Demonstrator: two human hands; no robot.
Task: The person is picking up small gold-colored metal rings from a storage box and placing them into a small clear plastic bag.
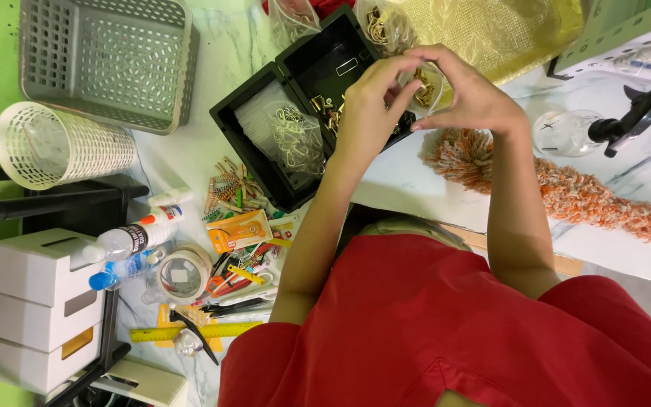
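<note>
Red fabric fills the near part of the view, the person's red shirt (446, 324), with both bare forearms reaching away from it over a white marble-patterned table (416, 181). Off to one side, close in, lies a heap of stationery (239, 260): a yellow ruler (190, 332), a roll of tape (182, 273), a glue bottle (141, 237), pens and clips all jumbled together, with white boxes (39, 301) stacked on a dark rack beyond them.

Further out, the left hand (367, 113) and the right hand (469, 94) meet fingertip to fingertip above an open black box (295, 113). Between them they pinch a small clear bag of brass-coloured metal fittings (423, 87); the fingers are curled tight on the bag's top edge, both hands closed on it, though whether they are pressing it shut or pulling it open I cannot tell from here.

As for progress, one half of the black box already holds a clear bag of pale metal rings (295, 139), and a few loose brass bits (325, 109) sit at the hinge. More filled bags (386, 26) wait past the box, so the sorting looks partly done.

Beyond the hands lie an orange fluffy duster (589, 196), a spray bottle (589, 128), a grey mesh basket (107, 60), a white mesh cup (62, 143) on its side, and gold fabric (491, 30) at the far edge.
</note>
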